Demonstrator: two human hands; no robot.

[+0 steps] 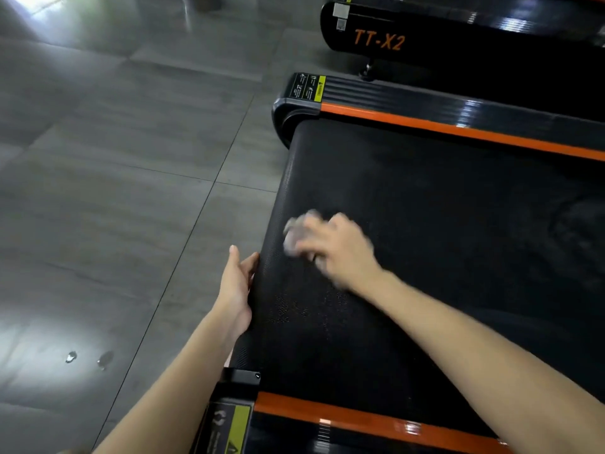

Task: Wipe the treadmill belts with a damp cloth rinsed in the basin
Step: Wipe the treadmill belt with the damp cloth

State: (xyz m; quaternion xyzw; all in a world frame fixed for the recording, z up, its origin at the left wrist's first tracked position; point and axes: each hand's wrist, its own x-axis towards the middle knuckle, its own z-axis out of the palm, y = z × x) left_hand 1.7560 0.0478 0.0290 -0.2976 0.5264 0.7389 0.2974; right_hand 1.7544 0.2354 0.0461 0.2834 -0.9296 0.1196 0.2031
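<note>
Two hands sit mid-frame in my view. Left hand (pixel 236 290) has straight fingers laid against the end edge of the black belt (pixel 442 224). Right hand (pixel 339 252) is blurred, and I read its fingers as curled over the pale cloth (pixel 296 234), pressing it on the belt just beside that edge. Second treadmill (pixel 458 37) upper right. Water drops (pixel 88 358) on grey floor (pixel 114 191), lower left.

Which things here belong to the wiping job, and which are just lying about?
Job: cloth, blurred, held in the right hand; treadmill belt; left hand against the belt's end edge.
Lying about: second treadmill marked TT-X2, untouched; wet spots on the floor tiles.
</note>
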